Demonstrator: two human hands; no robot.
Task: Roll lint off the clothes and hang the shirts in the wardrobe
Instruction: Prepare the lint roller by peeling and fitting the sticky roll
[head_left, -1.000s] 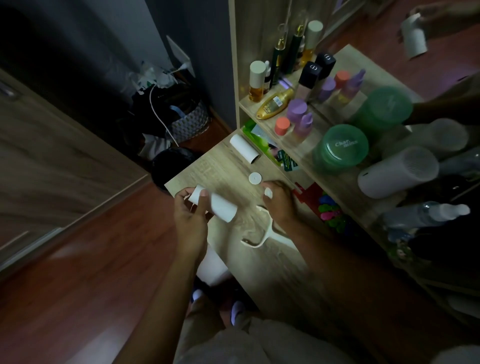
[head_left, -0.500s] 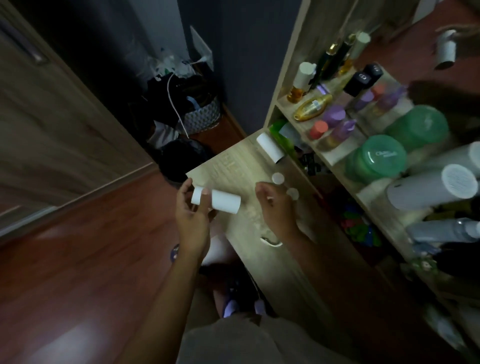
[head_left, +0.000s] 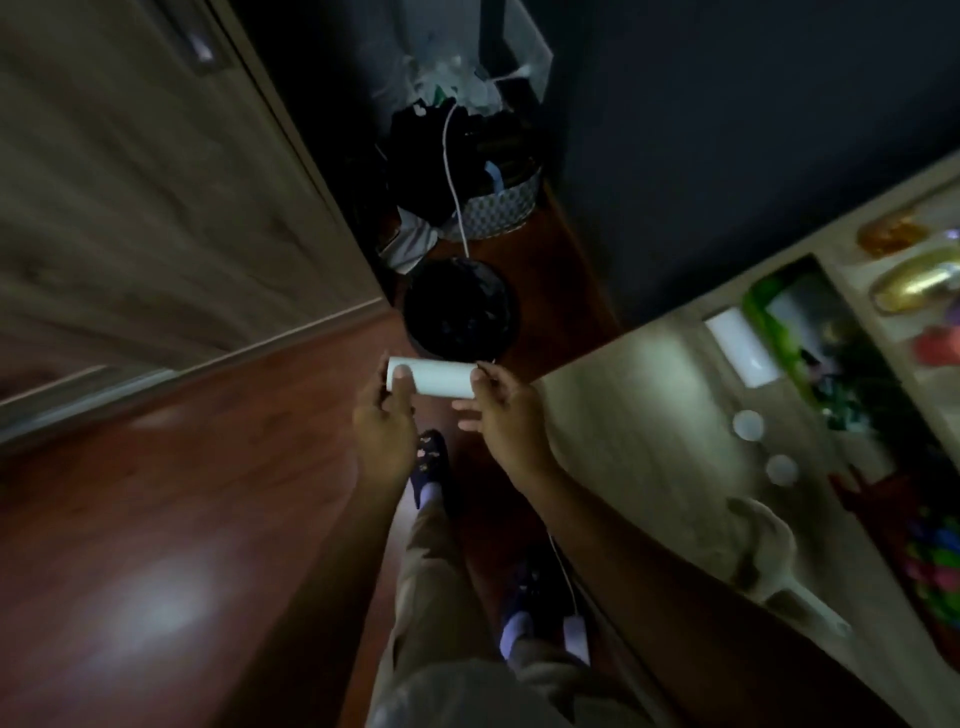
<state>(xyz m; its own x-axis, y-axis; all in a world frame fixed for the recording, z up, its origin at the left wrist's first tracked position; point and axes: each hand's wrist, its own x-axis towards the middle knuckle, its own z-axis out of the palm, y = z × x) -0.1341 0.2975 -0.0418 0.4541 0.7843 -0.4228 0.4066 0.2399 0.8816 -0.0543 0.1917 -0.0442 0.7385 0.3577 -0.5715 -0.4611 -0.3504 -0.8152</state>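
A white lint roll (head_left: 439, 378) lies level between my two hands, held over the floor beside the table's corner. My left hand (head_left: 384, 431) grips its left end with the thumb on top. My right hand (head_left: 506, 415) pinches its right end with the fingertips. The white lint roller handle (head_left: 779, 561) lies on the wooden table (head_left: 623, 415) to the right, apart from both hands. A second white roll (head_left: 740, 345) rests further back on the table. No shirts are in view.
A black round bin (head_left: 460, 309) stands on the red-brown floor just beyond the roll. Behind it sits a patterned basket (head_left: 498, 208) with dark clothes and a white cable. A wooden wardrobe door (head_left: 156, 208) fills the left. Two small white caps (head_left: 748, 425) and bottles lie on the shelf side.
My right hand left the table and took the roll's right end. The roll moved left off the table edge, and my view swung left toward the floor.
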